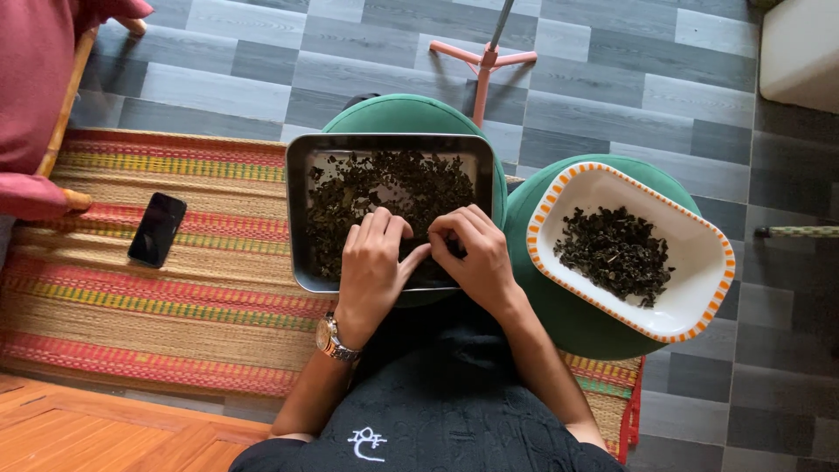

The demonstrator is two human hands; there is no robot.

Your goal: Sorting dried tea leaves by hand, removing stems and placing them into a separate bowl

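A rectangular metal tray (297, 210) full of dark dried leaves (384, 188) rests on a green round stool (406, 114) in front of me. My left hand (374, 262), with a wristwatch, lies palm down in the near part of the tray, fingers bent on the leaves. My right hand (472, 249) is beside it, fingertips pinched on a bit of dried leaf near the tray's near edge. The two hands touch at the thumbs. To the right, a white oblong dish with an orange-checked rim (699, 288) holds a smaller pile of dried leaves (616, 253) and sits on a second green stool (568, 323).
A black phone (157, 229) lies on the striped woven mat (175, 306) to the left. A chair with dark red cushions (35, 96) stands at far left. A pink stand base (485, 59) is behind the stools, a white block (800, 52) at top right.
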